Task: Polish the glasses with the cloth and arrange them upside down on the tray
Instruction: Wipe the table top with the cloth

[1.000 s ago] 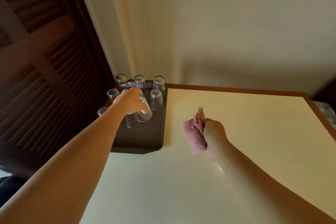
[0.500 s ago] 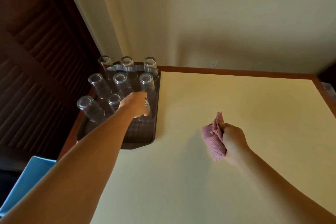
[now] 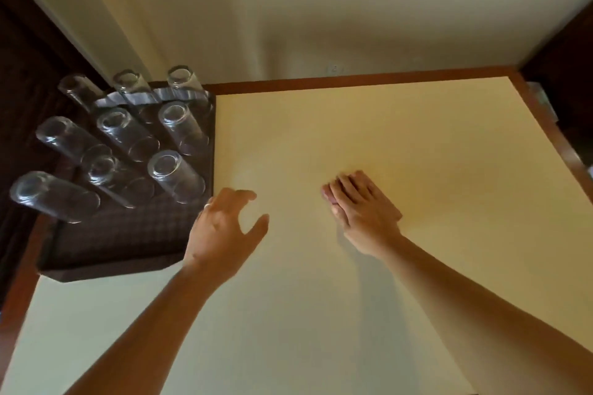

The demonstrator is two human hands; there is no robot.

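Observation:
Several clear glasses stand upside down in rows on a dark brown tray (image 3: 106, 244) at the table's far left corner. The glass nearest me on the right (image 3: 175, 176) stands free, with nothing touching it. My left hand (image 3: 221, 228) hovers open just right of the tray's edge, fingers spread and empty. My right hand (image 3: 362, 208) lies low on the table top with its fingers together over the pink cloth (image 3: 328, 197). Only a small pink edge of the cloth shows at the fingertips.
The cream table top (image 3: 417, 144) has a brown wooden border (image 3: 353, 82) against a pale wall. A dark louvred door (image 3: 19, 58) stands left of the tray. The tray's near part holds no glasses.
My left hand let go of the glass on the tray and drew back to the right, open. My right hand lowered the cloth onto the table and now covers it.

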